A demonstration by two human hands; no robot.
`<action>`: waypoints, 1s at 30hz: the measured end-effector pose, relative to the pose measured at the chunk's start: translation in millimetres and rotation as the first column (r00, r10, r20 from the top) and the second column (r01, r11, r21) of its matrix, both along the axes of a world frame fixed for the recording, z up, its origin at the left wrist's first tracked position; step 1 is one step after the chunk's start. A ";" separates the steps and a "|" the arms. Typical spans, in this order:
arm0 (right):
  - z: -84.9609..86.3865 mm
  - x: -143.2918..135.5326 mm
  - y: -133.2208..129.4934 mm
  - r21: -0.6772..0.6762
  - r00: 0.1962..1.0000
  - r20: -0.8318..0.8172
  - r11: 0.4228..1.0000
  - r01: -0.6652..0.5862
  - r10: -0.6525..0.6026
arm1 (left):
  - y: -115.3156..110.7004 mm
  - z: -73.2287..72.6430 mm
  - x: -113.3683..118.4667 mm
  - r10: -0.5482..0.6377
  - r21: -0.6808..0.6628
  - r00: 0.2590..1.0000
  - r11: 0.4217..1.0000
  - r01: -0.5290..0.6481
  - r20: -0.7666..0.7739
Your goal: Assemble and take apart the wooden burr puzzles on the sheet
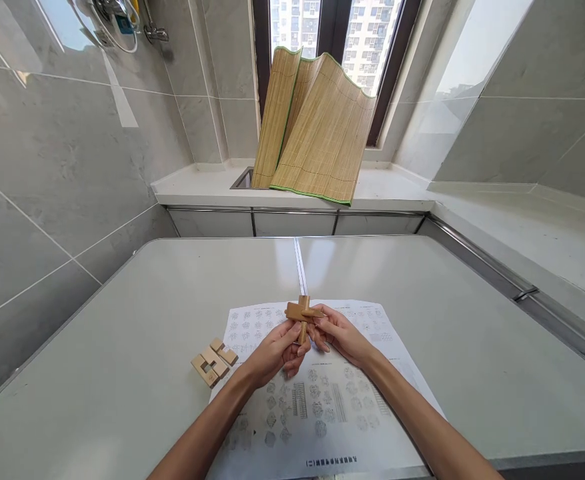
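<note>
Several joined wooden puzzle pieces (303, 309) form a cross shape above the printed sheet. My left hand (283, 348) grips the lower end of the upright piece between thumb and fingers. From the right, my right hand (336, 332) pinches the tip of the piece that points sideways. Both hands are close together, and some fingertips are hidden behind the wood. Left of my left hand, more notched wooden pieces (214, 363) lie side by side at the sheet's left edge.
A large sheet (342, 447) printed with small diagrams lies on the pale table (122, 360). Behind the table, a folded bamboo mat (327, 133) leans at the window on a white ledge (202, 193). A metal rail runs along the right side.
</note>
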State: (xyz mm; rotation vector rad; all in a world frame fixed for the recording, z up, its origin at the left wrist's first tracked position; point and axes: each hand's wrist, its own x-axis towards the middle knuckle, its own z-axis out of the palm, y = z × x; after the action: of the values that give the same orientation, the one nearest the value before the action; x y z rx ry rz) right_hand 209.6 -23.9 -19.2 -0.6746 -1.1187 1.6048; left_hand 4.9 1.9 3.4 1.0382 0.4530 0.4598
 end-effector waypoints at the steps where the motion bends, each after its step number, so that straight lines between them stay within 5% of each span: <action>1: -1.5 -0.5 0.3 0.010 1.000 0.017 1.000 0.010 -0.010 | -0.4 0.8 -0.6 -0.016 0.005 1.000 1.000 0.016 -0.007; 9: -4.8 0.1 -0.2 0.044 0.997 0.080 0.999 0.006 -0.010 | -2.2 4.5 -6.6 -0.157 0.014 0.984 0.987 0.159 -0.085; 16: -5.6 5.6 -1.9 -0.070 0.996 -0.030 0.993 -0.092 0.090 | -3.2 -0.5 -8.1 -0.161 0.011 0.986 0.987 0.162 -0.048; 30: 0.1 8.5 -5.9 -0.079 0.978 -0.005 0.975 -0.207 0.207 | -3.9 6.2 -7.6 -0.197 -0.018 0.980 0.980 0.198 0.019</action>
State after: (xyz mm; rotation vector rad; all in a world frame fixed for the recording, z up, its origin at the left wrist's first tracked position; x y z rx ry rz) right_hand 218.1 -29.8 -19.0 -0.6282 -1.1629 1.8340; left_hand -2.7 -1.9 9.6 1.0477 0.3343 0.2863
